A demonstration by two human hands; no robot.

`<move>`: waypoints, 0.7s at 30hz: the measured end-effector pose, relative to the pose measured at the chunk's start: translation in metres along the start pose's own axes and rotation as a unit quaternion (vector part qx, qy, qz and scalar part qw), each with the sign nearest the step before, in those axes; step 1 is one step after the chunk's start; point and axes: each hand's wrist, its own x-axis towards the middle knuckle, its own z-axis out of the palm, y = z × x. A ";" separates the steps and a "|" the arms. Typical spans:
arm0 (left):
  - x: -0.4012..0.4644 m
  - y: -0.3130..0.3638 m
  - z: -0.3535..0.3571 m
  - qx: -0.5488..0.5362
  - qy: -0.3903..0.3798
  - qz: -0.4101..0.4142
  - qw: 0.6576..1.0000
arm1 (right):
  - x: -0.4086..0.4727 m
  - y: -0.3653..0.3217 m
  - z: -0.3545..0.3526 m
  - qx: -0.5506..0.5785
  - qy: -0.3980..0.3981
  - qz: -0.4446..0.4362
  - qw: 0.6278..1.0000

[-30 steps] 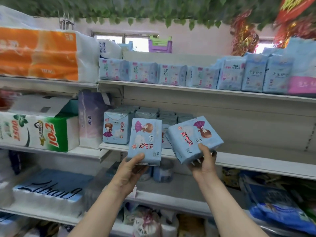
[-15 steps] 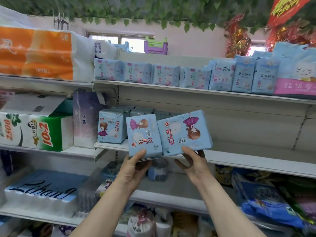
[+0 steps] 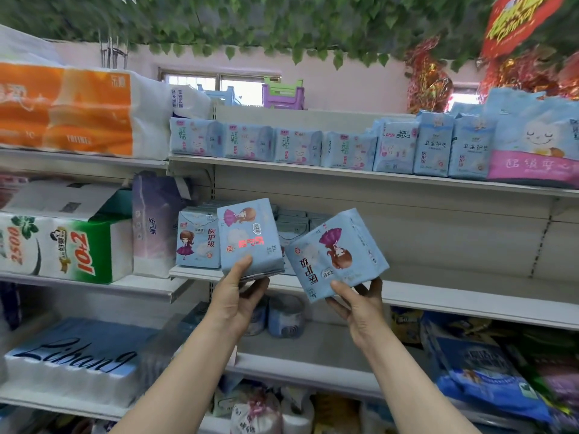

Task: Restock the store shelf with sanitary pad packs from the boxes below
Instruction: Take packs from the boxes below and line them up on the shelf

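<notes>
In the frame centre, the left hand (image 3: 235, 300) grips one upright light-blue plastic pad pack (image 3: 249, 238); the right hand (image 3: 360, 303) grips another tilted light-blue pack (image 3: 336, 253) in front of the white metal shelf (image 3: 470, 300).

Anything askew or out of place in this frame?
Yes: the pack in the right hand, a blue pad pack, is tilted with its print upside down. The left hand holds its pack roughly upright.
</notes>
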 end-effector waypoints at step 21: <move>0.014 0.000 0.017 0.071 -0.049 0.010 0.996 | 0.007 0.012 -0.010 0.085 -0.090 0.084 0.989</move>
